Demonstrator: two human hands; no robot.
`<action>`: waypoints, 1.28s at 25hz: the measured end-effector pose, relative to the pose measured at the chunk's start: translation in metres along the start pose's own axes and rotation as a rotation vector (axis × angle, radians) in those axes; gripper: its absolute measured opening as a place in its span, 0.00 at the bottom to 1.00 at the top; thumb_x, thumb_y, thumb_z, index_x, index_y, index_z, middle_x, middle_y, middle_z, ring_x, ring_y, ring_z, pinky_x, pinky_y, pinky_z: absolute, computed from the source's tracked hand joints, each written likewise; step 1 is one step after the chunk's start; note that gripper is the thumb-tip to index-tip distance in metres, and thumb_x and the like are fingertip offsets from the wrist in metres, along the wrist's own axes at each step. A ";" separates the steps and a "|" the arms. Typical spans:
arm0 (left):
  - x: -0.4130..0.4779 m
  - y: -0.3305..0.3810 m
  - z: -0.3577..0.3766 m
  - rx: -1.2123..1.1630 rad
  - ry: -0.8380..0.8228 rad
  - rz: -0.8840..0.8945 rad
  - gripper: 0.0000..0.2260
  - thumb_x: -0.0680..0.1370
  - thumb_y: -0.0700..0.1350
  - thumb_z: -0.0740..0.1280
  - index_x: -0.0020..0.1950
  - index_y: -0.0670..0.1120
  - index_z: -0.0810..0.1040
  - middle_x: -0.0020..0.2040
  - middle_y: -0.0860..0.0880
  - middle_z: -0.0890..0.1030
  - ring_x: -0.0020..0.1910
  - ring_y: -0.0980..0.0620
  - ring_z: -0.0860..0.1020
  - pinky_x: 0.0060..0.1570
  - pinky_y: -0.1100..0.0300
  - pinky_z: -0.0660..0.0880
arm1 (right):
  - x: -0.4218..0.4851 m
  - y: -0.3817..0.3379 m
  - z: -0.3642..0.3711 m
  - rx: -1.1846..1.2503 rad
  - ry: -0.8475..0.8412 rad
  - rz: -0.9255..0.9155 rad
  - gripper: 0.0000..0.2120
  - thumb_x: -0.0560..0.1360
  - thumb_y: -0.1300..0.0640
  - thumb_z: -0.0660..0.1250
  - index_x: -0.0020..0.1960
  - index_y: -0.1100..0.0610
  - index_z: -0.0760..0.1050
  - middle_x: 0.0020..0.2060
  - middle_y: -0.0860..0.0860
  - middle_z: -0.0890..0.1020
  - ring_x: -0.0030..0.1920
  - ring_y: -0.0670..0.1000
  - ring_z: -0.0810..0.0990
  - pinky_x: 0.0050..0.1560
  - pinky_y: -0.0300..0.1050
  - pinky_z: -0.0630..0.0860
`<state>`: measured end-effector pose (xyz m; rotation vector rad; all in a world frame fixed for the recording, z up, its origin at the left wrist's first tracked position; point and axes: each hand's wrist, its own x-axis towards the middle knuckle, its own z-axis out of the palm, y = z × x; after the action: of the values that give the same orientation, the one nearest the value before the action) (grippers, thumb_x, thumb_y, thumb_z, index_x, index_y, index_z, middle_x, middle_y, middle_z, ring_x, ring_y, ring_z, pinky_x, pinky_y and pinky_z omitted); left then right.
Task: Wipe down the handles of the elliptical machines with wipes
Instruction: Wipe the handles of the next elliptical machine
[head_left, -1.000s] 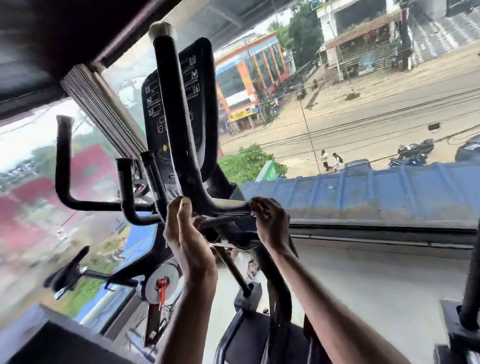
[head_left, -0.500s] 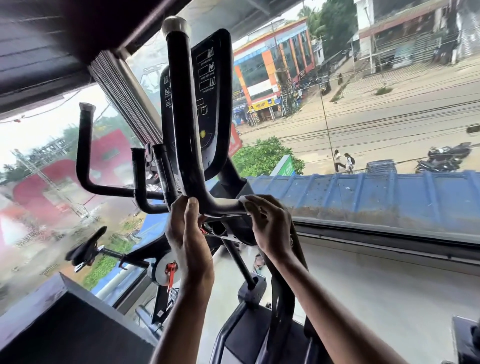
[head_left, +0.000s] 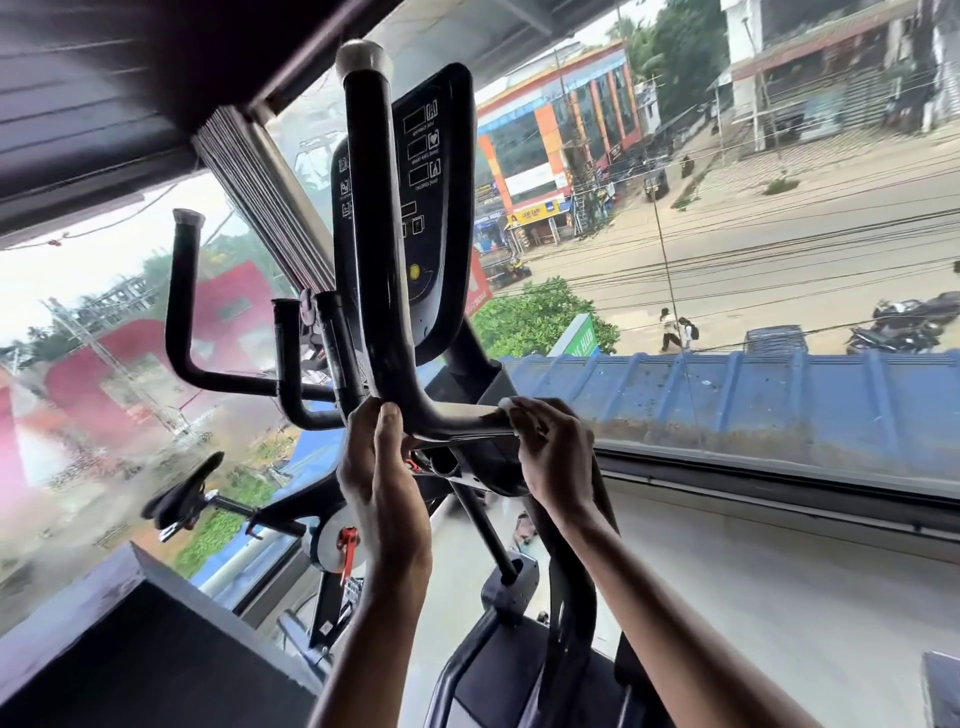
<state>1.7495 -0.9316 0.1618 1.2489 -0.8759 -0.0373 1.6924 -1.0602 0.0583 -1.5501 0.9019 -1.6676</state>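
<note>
We find the handle (head_left: 373, 234) of the elliptical (head_left: 571, 597) at frame centre. It is a black tube that rises to a grey cap (head_left: 363, 54) and bends at its foot into a short horizontal run towards the right.

The wipe (head_left: 510, 404) lies on that horizontal run. We see only a small white patch of it, under the fingertips of the right hand (head_left: 556, 457). That hand is curled over the tube from above and grasps wipe and tube together.

The left hand (head_left: 382, 478) is closed around the handle at the bend, back of the hand towards us, fingertips on the tube. The two hands sit apart, with a bare stretch of tube between them. Both forearms reach up from the lower edge of the frame.

Directly behind the handle stands the dark console (head_left: 434, 208), showing printed panels and a yellow dot. To the left, a second long handle (head_left: 179, 312) with a pale cap rises, and two short grips (head_left: 287, 364) stand between it and the console.

Lower left, we note a saddle (head_left: 182, 488) and a red knob (head_left: 347, 543) on another machine, and a dark box (head_left: 130, 649) in the near corner.

Beyond the glass lie a blue roof (head_left: 753, 395), a road (head_left: 779, 249) crossed by cables, two walkers (head_left: 675, 330) and coloured shopfronts.
</note>
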 end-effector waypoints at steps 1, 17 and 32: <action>-0.001 0.001 0.001 -0.001 0.018 -0.014 0.09 0.79 0.52 0.63 0.42 0.57 0.81 0.43 0.53 0.79 0.46 0.55 0.75 0.52 0.48 0.73 | 0.005 0.006 0.001 -0.017 -0.009 0.074 0.05 0.79 0.57 0.74 0.52 0.54 0.88 0.48 0.49 0.88 0.49 0.49 0.87 0.52 0.30 0.73; -0.009 0.013 0.013 -0.001 0.161 -0.050 0.10 0.80 0.46 0.64 0.48 0.53 0.85 0.45 0.52 0.86 0.48 0.54 0.83 0.51 0.58 0.80 | 0.019 0.051 0.008 -0.051 -0.038 0.183 0.07 0.78 0.62 0.73 0.52 0.54 0.88 0.48 0.51 0.87 0.51 0.52 0.85 0.57 0.25 0.68; -0.013 0.013 0.019 0.067 0.227 -0.052 0.12 0.85 0.41 0.61 0.54 0.53 0.83 0.48 0.58 0.87 0.53 0.58 0.83 0.57 0.52 0.78 | 0.037 0.070 0.004 -0.122 -0.119 0.019 0.11 0.74 0.67 0.74 0.48 0.53 0.88 0.41 0.47 0.85 0.44 0.51 0.83 0.50 0.37 0.75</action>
<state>1.7239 -0.9365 0.1666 1.3100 -0.6527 0.0915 1.6959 -1.1284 0.0184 -1.6976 0.9681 -1.5143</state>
